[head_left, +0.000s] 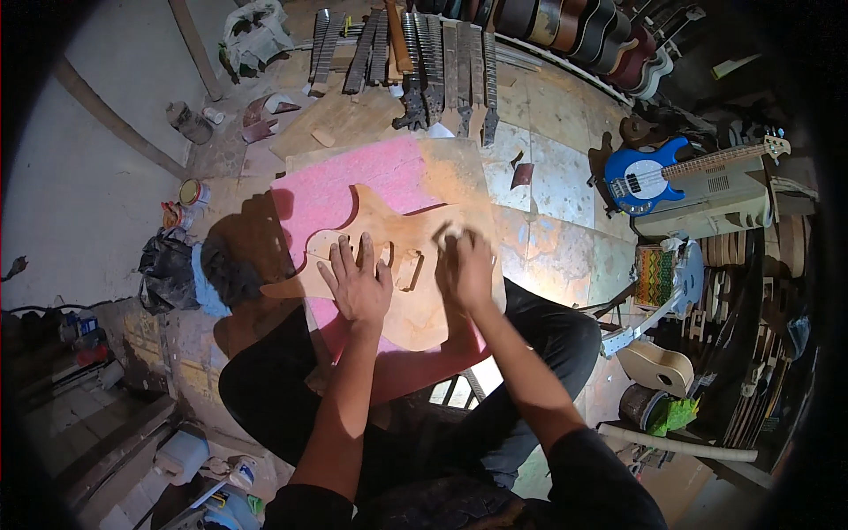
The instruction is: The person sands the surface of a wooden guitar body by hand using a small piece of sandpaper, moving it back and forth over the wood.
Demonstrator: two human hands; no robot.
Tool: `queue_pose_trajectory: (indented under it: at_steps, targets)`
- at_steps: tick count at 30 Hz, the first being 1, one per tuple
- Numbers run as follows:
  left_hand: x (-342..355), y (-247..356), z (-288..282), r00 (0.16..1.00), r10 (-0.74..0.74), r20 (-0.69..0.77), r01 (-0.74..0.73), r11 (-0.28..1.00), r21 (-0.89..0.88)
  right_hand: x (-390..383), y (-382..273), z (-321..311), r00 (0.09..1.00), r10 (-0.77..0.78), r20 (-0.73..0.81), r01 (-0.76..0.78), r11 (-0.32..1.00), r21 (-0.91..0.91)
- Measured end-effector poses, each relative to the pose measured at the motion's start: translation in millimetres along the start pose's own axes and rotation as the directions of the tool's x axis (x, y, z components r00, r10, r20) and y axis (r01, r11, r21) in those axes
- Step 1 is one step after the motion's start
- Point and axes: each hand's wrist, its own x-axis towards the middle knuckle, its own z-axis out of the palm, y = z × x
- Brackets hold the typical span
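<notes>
An unfinished wooden electric guitar body lies flat in front of me, with routed cavities near its middle. It rests on a board covered in pink dust, which sits over my lap. My left hand presses flat on the body with its fingers spread, beside a cavity. On the body's right part, my right hand is bent with its fingers curled down, slightly blurred by motion. Something pale shows at its fingertips, too smeared to name. The body's surface under that hand is partly hidden.
Several guitar necks lie on the tiled floor beyond the board. At the right, a blue electric bass leans on a pale case. Dark bags and an open tin stand at the left. A guitar row lines the back.
</notes>
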Motion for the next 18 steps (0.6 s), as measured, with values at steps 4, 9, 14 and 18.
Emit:
queue_pose_trajectory:
  at_steps: [4, 9, 14, 18]
  targets:
    - [-2.5, -3.7, -4.1, 1.0, -0.008, 0.001, 0.008, 1.0, -0.009, -59.1, -22.6, -26.0, 0.989, -0.02, 0.144, 0.015, 0.999, 0.038]
    - [1.6, 14.8, -3.5, 0.999, 0.029, 0.015, -0.029, 1.0, -0.008, 39.7, 27.0, -15.2, 0.998, 0.048, -0.039, -0.05, 0.996, -0.072]
    - [-0.9, -2.2, -1.2, 1.0, 0.002, -0.008, -0.002, 1.0, 0.0, 32.7, 25.8, -6.3, 0.999, 0.05, 0.004, -0.05, 0.999, -0.001]
    - [-3.4, -2.3, -4.3, 1.0, -0.003, 0.009, 0.002, 1.0, 0.014, -30.6, 19.9, -27.2, 0.996, 0.032, 0.082, -0.03, 0.999, -0.027]
